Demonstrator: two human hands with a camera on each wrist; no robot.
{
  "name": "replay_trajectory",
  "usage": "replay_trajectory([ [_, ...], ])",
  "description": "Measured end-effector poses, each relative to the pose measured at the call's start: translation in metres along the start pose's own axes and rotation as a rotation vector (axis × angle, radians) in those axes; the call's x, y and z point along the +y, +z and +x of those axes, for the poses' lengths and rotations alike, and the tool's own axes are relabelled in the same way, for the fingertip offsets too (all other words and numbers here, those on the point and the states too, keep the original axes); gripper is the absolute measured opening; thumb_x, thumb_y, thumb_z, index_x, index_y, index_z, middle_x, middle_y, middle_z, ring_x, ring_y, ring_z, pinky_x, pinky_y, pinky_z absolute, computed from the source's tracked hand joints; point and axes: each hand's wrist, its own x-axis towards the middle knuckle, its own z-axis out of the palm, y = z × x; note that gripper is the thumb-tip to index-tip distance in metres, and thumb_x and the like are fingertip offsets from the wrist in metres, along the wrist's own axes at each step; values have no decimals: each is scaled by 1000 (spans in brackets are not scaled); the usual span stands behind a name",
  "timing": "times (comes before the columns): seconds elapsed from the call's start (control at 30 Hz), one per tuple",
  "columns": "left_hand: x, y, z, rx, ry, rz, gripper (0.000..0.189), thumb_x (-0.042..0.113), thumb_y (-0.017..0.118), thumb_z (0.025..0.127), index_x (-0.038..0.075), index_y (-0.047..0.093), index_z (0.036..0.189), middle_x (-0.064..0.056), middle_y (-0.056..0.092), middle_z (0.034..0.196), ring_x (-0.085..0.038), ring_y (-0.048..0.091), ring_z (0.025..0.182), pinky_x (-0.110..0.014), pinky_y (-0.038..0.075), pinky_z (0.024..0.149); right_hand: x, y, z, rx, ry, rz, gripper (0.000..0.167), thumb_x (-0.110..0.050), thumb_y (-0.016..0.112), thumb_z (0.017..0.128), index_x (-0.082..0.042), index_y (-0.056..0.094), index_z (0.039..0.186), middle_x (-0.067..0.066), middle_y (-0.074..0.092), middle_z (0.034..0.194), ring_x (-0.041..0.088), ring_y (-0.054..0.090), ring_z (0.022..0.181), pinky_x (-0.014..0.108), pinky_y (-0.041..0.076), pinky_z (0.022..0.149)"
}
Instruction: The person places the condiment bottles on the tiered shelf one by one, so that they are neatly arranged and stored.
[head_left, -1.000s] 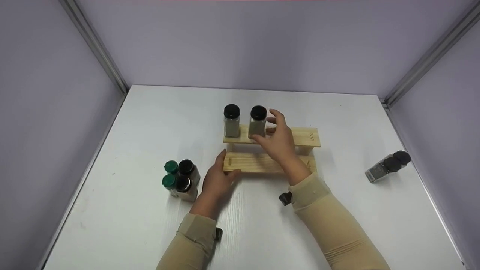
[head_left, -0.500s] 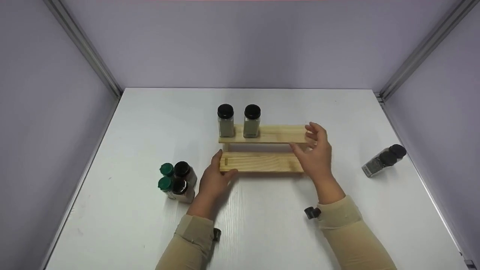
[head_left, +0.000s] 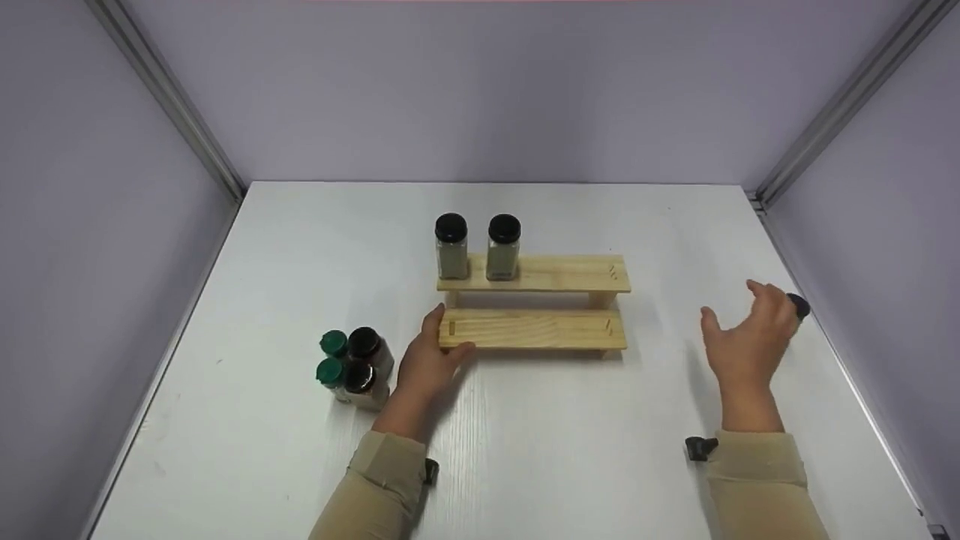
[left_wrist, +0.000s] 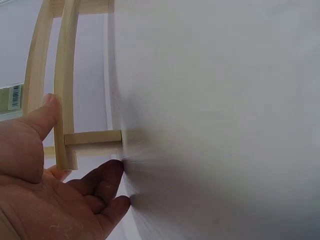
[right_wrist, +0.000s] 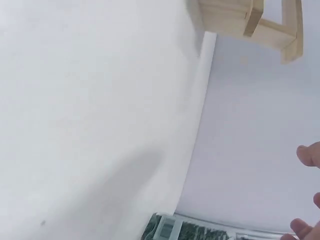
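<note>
From where I'm sitting, the right hand (head_left: 752, 337) is blocking most of whatever stands at the right of the head frame. All I get is a black cap (head_left: 799, 306) and a sliver of glass past the fingers. In the right wrist view that hand is just a few fingertips chopped off by the right edge, and a labelled bottle (right_wrist: 167, 227) is cut by the bottom, so I can't tell whether they touch. Head view has the fingers and thumb spread wide in a loose curve.

The left hand (head_left: 429, 367) is pinching the left end of the wooden rack's (head_left: 534, 330) lower shelf, thumb near the front edge; other fingers are mostly hidden there, but left wrist shows them below the board.

The rack sits mid-frame, long axis running left to right, higher shelf at the back. Two black-capped bottles (head_left: 503, 255) stand upright on that shelf's left half. Lower left of the rack, two green-capped bottles (head_left: 331, 371) and two dark-capped bottles (head_left: 367, 382) huddle together.

Table's (head_left: 555, 435) white with faint grain, boxed in by pale lilac walls (head_left: 495, 90) with grey metal posts (head_left: 172, 105) at the corners.
</note>
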Motion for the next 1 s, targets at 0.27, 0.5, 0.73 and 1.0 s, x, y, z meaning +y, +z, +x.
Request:
replay_trajectory([
  [0.27,1,2,-1,-12,-5,-16,89,37,79,97,16,29,168,-25,56,151,-42,54,138,-55,44,112,25,-16,-3,-42,337,-23,69,-20,79,92,1,48,150,27,34,155,46,29,146,57,35,114],
  [0.5,2,0,0,-15,-7,3,90,38,79,97,16,28,168,-26,54,153,-43,53,139,-56,45,111,27,-16,-8,-148,413,-8,70,-20,73,96,9,46,153,25,32,161,43,26,151,57,32,119],
  [0.73,-1,0,1,-8,-6,2,90,38,79,97,16,28,168,-26,56,151,-42,55,137,-56,46,110,12,-7,-21,-139,322,52,62,-15,74,94,12,53,146,27,36,156,46,33,148,58,31,119],
  [1.0,-3,1,1,0,10,0,89,38,79,97,14,29,167,-27,57,149,-43,56,136,-57,46,108,4,1,-31,-56,270,162,59,-11,79,93,7,56,144,27,46,144,41,51,132,55,42,108],
])
